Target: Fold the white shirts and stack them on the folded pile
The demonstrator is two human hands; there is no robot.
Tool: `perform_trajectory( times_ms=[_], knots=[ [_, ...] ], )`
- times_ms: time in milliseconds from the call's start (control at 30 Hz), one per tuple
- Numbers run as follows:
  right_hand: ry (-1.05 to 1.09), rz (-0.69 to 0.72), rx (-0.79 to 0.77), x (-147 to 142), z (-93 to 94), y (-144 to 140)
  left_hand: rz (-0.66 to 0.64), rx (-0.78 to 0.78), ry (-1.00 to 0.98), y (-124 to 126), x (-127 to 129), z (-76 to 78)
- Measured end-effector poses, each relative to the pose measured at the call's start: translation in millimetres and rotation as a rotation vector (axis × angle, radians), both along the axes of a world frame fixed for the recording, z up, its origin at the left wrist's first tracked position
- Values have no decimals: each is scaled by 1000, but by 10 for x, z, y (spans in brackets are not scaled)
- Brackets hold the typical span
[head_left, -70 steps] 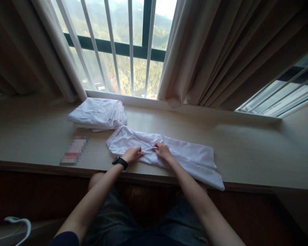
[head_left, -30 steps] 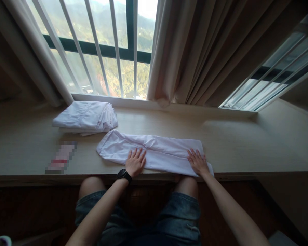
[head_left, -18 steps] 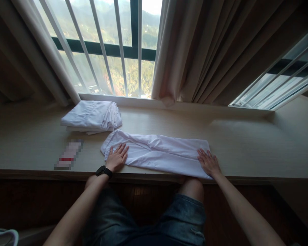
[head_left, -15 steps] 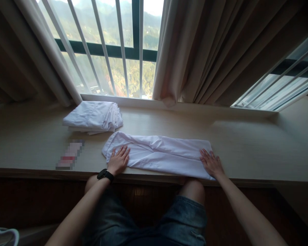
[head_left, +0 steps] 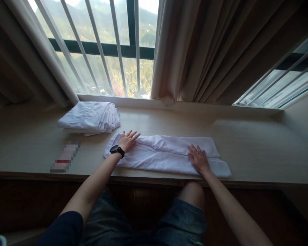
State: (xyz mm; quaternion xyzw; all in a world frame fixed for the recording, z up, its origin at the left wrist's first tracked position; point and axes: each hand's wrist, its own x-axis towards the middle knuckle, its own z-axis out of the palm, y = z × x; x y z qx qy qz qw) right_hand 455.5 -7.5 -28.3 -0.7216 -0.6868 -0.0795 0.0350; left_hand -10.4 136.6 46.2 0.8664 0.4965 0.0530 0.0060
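A long strip of folded white cloth (head_left: 159,155), a garment by its look, lies across the wooden ledge in front of me. Its exact kind does not show. My left hand (head_left: 128,140), below a black wristwatch (head_left: 117,150), rests near the far edge of the cloth's left end with fingers spread. Flat on the right part of the cloth lies my right hand (head_left: 198,158), its fingers apart. The cloth's right end reaches past that hand, split into two layers side by side.
A stack of folded white garments (head_left: 89,117) sits at the back left of the ledge (head_left: 253,147). A blurred-out flat object (head_left: 66,156) lies at the front left. Behind are a barred window (head_left: 105,68) and curtains (head_left: 205,51). My knees are under the front edge.
My left hand has moved away from me to the cloth's far edge. My right hand has slid left from the right end, where the near layer now extends further right.
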Motion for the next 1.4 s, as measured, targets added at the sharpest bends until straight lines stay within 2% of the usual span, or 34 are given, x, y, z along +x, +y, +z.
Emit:
perform_trajectory(
  times_ms=[67, 133, 300, 400, 500, 600, 700, 767, 800, 900, 967, 1033, 1167, 1267, 1333, 1400],
  knots=[
    [30, 6, -31, -95, -67, -35, 63, -122, 39, 101, -106, -94],
    [48, 0, -41, -108, -105, -65, 163, -172, 28, 118, -239, -212],
    [71, -98, -10, -75, -89, -90, 365, -68, -56, 67, -362, -419],
    [94, -170, 0, -67, -78, -99, 420, -30, -39, 79, -305, -401],
    [133, -198, 11, -129, -39, -61, 456, -36, 11, 58, -148, -263],
    [185, -141, 75, -438, 96, 113, 401, 14, -1, -52, 214, -75],
    [240, 31, 88, -1020, 284, 436, 139, 94, -87, -213, 721, 13],
    [254, 113, 33, -1420, 370, 673, -49, 93, -130, -291, 1001, -42],
    [255, 146, -11, -1578, 389, 779, -91, 74, -140, -310, 1091, -103],
    [278, 132, -127, -1764, 355, 991, -18, 7, -142, -277, 1152, -343],
    [294, 111, -138, -1633, 291, 1032, 61, -11, -139, -216, 1085, -476],
    [296, 108, -120, -1337, 227, 1011, 88, -6, -141, -164, 1016, -549],
    [268, 18, -98, -427, 157, 850, 77, 2, -139, -134, 982, -569],
    [226, -167, -86, 344, 173, 645, 83, 9, -133, -136, 1004, -563],
    [241, -378, -40, 789, 216, 462, 87, 15, -132, -134, 1017, -559],
    [283, -579, 28, 1118, 268, 251, 89, 20, -140, -134, 1025, -546]
  ],
)
